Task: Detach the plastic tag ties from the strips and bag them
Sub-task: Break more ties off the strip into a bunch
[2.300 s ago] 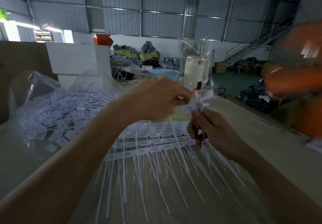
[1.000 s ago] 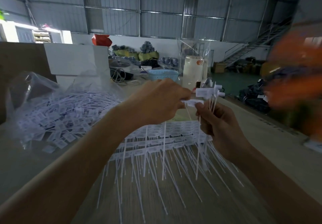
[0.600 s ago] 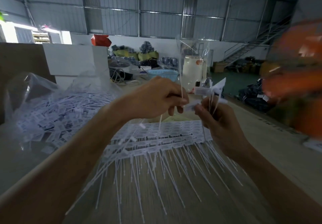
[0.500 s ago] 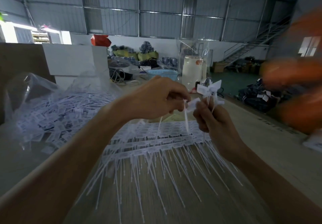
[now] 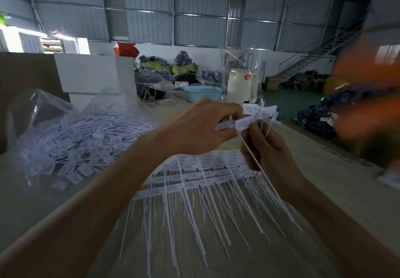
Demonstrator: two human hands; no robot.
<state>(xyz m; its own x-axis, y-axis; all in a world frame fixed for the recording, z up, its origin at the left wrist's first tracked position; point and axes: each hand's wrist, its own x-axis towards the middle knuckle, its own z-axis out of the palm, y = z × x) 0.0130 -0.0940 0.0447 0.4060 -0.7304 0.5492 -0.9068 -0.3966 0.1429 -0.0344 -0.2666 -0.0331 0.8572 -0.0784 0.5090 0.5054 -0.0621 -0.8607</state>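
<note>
Strips of white plastic tag ties (image 5: 194,180) lie across the wooden table, their thin tails pointing toward me. Above them, my right hand (image 5: 268,154) grips a bunch of detached ties (image 5: 259,113), label heads sticking up from the fist and tails hanging down. My left hand (image 5: 201,128) pinches one tie by its label head (image 5: 227,125), right against the bunch. At the left, a clear plastic bag (image 5: 43,113) lies open with a heap of loose detached ties (image 5: 82,145) in it.
A white box (image 5: 91,72) and a brown board (image 5: 26,72) stand behind the bag. A blue basket (image 5: 203,92) and a cream drum (image 5: 242,83) sit at the table's far end. A blurred orange shape (image 5: 372,96) moves at the right edge.
My left hand has brought another tie from the strip up to the bunch in my right hand. The bunch has grown and sits slightly higher. The orange shape at the right keeps shifting.
</note>
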